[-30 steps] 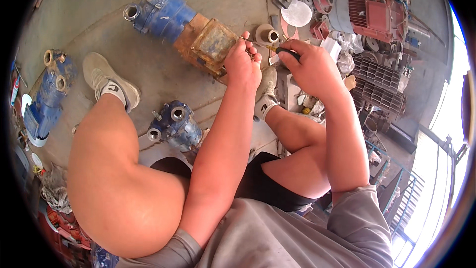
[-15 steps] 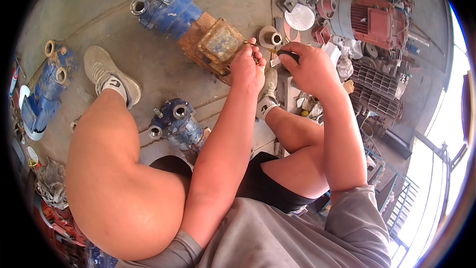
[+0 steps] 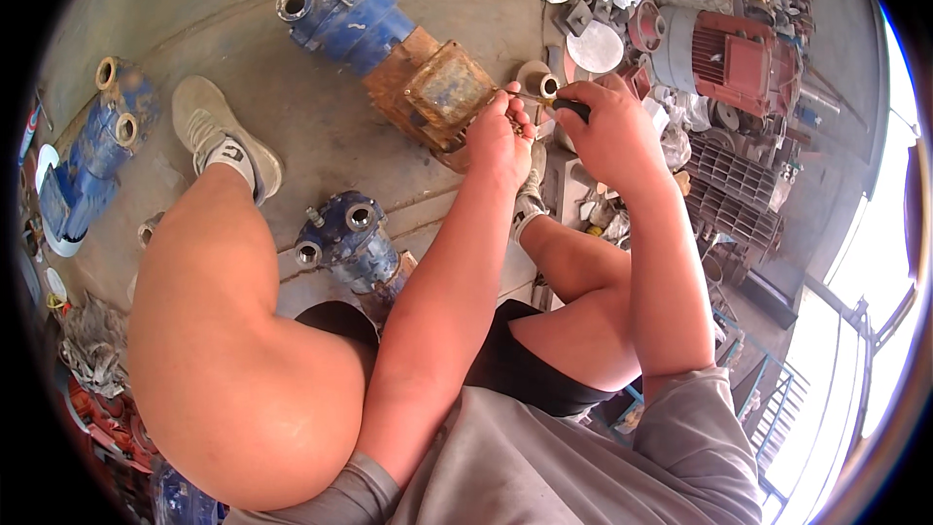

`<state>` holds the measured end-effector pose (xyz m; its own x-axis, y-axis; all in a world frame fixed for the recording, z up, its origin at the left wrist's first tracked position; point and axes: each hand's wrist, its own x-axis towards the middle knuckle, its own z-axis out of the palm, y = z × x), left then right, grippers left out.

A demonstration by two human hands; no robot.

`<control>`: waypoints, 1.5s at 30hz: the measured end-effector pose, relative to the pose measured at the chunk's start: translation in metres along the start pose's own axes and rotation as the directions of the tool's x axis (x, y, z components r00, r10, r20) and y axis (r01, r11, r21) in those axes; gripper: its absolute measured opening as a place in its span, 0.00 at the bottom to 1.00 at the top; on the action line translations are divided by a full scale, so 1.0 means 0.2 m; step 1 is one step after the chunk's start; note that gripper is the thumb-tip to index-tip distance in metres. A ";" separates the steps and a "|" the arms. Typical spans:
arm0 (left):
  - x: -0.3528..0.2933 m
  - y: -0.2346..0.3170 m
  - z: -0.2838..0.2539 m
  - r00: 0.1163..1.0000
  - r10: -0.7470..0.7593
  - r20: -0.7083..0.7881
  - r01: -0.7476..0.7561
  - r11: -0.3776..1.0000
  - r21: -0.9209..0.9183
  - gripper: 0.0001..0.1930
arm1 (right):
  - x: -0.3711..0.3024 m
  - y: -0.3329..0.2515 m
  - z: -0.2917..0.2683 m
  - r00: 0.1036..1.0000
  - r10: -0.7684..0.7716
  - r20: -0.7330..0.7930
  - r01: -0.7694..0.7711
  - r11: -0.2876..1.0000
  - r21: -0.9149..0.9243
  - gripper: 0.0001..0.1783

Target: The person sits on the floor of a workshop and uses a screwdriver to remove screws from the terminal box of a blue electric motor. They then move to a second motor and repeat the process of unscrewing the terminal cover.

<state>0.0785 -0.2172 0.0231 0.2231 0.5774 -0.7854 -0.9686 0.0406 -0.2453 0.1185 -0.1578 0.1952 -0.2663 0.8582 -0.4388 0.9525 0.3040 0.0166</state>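
Note:
A screwdriver (image 3: 575, 108) with a dark handle is gripped in my right hand (image 3: 616, 136), its thin shaft pointing left toward my other hand. My left hand (image 3: 496, 144) is closed at the right edge of a rusty motor with a square cover box (image 3: 450, 84). Thumb and index finger meet near the screwdriver's tip, at the corner of that box. Small brass-coloured pieces (image 3: 519, 126) show among the curled fingers; their exact kind is too small to tell. A blue pump (image 3: 358, 24) joins the motor's far-left end.
Between my legs stands a smaller blue pump (image 3: 355, 243); another blue pump (image 3: 92, 156) lies at the left. A red motor (image 3: 734, 58) is at the far right, near dark metal grates (image 3: 734, 190). A flanged ring (image 3: 547, 86) and a pale disc (image 3: 595, 47) lie beyond my right hand.
The view has shifted slightly, so the motor and pumps appear a little farther right and lower. Both hands keep their places at the cover box, the screwdriver still in my right hand.

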 end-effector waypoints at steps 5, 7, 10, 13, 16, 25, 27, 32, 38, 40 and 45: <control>-0.07 -0.03 0.01 0.988 -0.082 0.129 0.076 0.996 0.050 0.15 | 0.00 0.01 -0.03 0.992 -0.083 -0.092 0.101 0.973 0.206 0.16; -0.08 -0.05 0.02 0.966 -0.116 0.231 0.119 0.993 0.003 0.15 | 0.01 0.00 -0.06 0.995 -0.080 -0.057 0.090 0.976 0.197 0.15; -0.11 -0.09 0.06 0.937 -0.134 0.321 0.176 0.979 -0.103 0.15 | 0.02 -0.09 -0.10 0.982 0.180 0.050 -0.187 0.933 0.306 0.15; -0.12 -0.10 0.06 0.918 -0.142 0.370 0.213 0.964 -0.159 0.13 | 0.01 -0.10 -0.09 0.958 0.275 0.084 -0.287 0.895 0.341 0.15; -0.10 -0.11 0.05 0.924 -0.141 0.356 0.217 0.959 -0.183 0.12 | -0.01 -0.08 -0.08 0.991 0.092 -0.101 -0.062 0.963 0.263 0.15; -0.11 -0.09 0.05 0.932 -0.151 0.331 0.220 0.958 -0.183 0.12 | -0.07 -0.05 -0.13 0.993 0.114 -0.020 -0.102 0.943 0.317 0.12; -0.12 -0.09 0.04 0.927 -0.130 0.353 0.208 0.959 -0.194 0.11 | -0.06 -0.08 -0.14 0.971 0.228 0.070 -0.238 0.929 0.284 0.12; -0.10 -0.09 0.01 0.912 -0.146 0.383 0.231 0.955 -0.187 0.09 | -0.03 0.01 -0.07 0.988 0.134 0.075 -0.129 0.989 -0.067 0.18; -0.11 -0.09 0.03 0.934 -0.172 0.313 0.244 0.947 -0.210 0.08 | -0.08 -0.07 -0.06 0.989 -0.038 -0.140 0.055 0.991 0.119 0.19; -0.11 -0.09 0.03 0.938 -0.171 0.301 0.239 0.949 -0.206 0.08 | -0.07 -0.07 -0.06 0.995 0.036 -0.091 -0.022 0.989 0.148 0.17; -0.14 -0.07 0.05 0.922 -0.193 0.336 0.274 0.938 -0.212 0.09 | -0.05 -0.06 -0.03 0.989 0.133 0.063 -0.128 0.988 -0.083 0.18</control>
<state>0.0844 -0.2256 0.0540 0.3561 0.7981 -0.4860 -0.8245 0.0236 -0.5654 0.1079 -0.1674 0.2038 -0.1273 0.8631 -0.4888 0.9631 0.2253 0.1471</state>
